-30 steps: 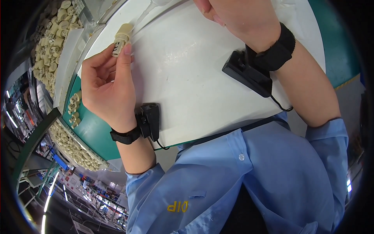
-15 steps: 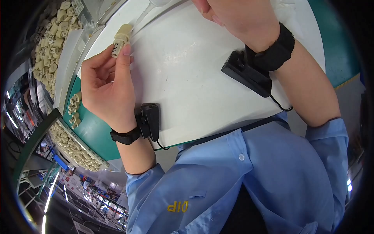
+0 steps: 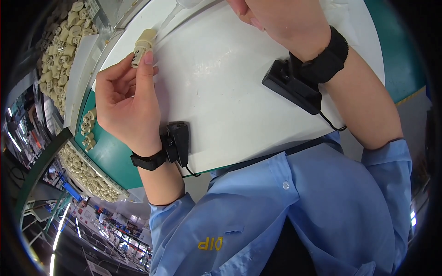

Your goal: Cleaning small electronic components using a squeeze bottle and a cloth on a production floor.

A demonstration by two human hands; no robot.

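Observation:
Between the thumb and fingers of my left hand is a cream lamp socket, a stepped cylinder tilted with its wider end away from me. At the far edge of the view, a translucent squeeze bottle tapers into a thin nozzle whose tip reaches down beside the socket's upper end. I cannot tell whether the tip touches it. My right hand is at the far edge too, fingers curled and partly cut off by the frame. It appears to hold the bottle, though the grip itself is out of view.
A white sheet covers much of the green table. A few similar cream parts lie left of my left hand. Heaps of cream parts fill a bin at the far left and another nearer. Black devices are strapped to both wrists.
The socket has turned slightly in my left fingers. Both hands and the nozzle stay nearly where they were.

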